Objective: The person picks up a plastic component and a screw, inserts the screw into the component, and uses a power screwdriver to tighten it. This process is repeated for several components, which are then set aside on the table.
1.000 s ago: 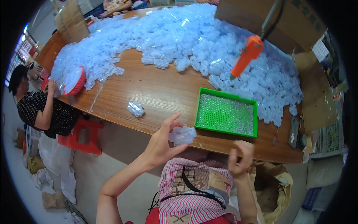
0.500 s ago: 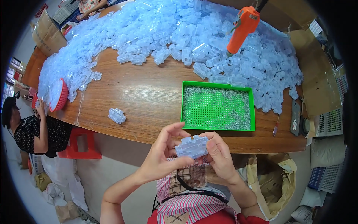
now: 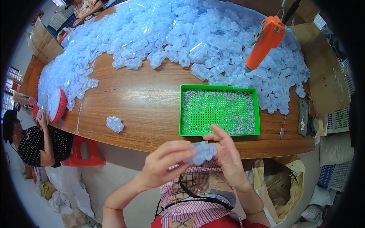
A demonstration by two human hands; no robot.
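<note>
A clear plastic casing (image 3: 205,152), slightly blurred, sits above my lap just off the table's front edge. My left hand (image 3: 167,161) is closed around its left end, fingers over the top. At the casing's right end is my right hand (image 3: 229,161), fingers stretched out and apart; whether it touches the casing I cannot tell. Just beyond it lies a green perforated tray (image 3: 257,114) holding many small metal screws (image 3: 243,108). An orange electric screwdriver (image 3: 266,43) hangs tip down over the right side. Another clear casing (image 3: 115,124) rests alone on the table at left.
A large heap of clear plastic casings (image 3: 152,32) covers the table's (image 3: 133,91) far side. A red basket (image 3: 59,104) stands at left near a seated co-worker (image 3: 38,140). At right are a phone (image 3: 303,117), a small screwdriver (image 3: 282,131) and an open sack (image 3: 279,190) below.
The casing has turned in my hands. My left fingers have closed over it, while my right fingers have opened and extended toward the tray. The view has shifted slightly.
</note>
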